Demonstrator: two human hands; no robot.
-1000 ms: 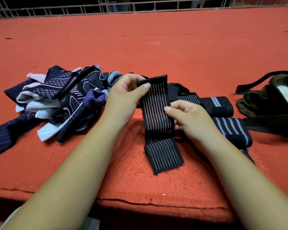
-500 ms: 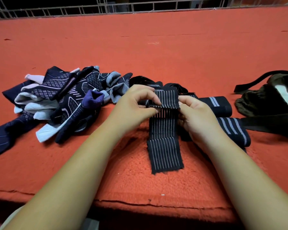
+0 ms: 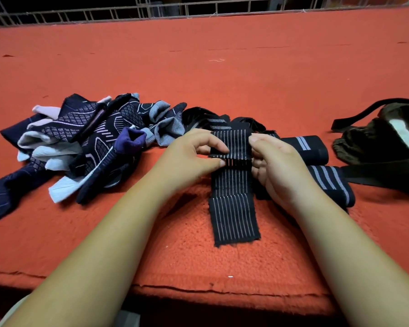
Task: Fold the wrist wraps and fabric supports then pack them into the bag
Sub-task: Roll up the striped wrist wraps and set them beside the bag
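Note:
A black wrist wrap (image 3: 232, 208) with thin white stripes lies lengthwise in front of me on the red carpet. Its far end is folded over toward me. My left hand (image 3: 189, 159) pinches the fold's left edge and my right hand (image 3: 276, 166) pinches its right edge. Two rolled black wraps with grey stripes (image 3: 305, 147) (image 3: 331, 185) lie just right of my right hand. A dark olive bag (image 3: 376, 140) with black straps sits at the far right, open.
A heap of navy, grey and white patterned fabric supports (image 3: 80, 142) lies to the left. More black strapping (image 3: 206, 116) is bunched behind the hands. The carpet's front edge (image 3: 198, 289) runs close below, and a metal wire fence (image 3: 151, 10) lines the far side.
The wrap's far end, held upright a second ago, has been folded down toward me. Both hands now hold the doubled end from its two sides.

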